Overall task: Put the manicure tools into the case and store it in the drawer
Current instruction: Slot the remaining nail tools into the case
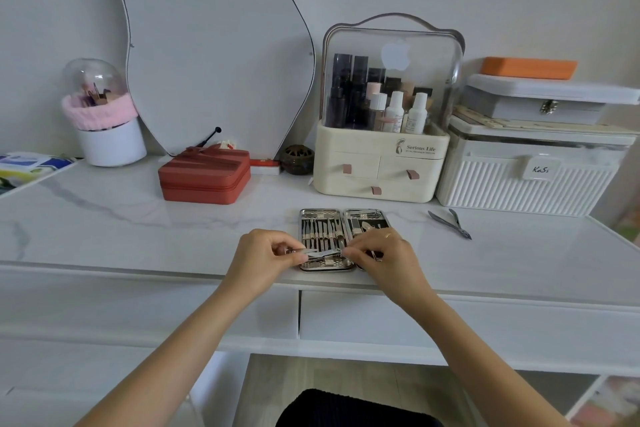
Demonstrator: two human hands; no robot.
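Both hands are pinching one slim metal tool [313,252] across the case's near edge: the left hand [265,253] is gripping its 9 o'clock end, the right hand [379,251] its 3 o'clock end. They are probably seating it in the open case [343,237] on the table [138,229]. Loose nippers [450,222], lying at 2 o'clock from the case, look next; the drawer [381,317] is waiting shut at 6 o'clock.

marble table [104,218] | open case [343,211] | nippers [450,222] | red box [205,177] | organizer [381,166] | perhaps incense holder [297,159]
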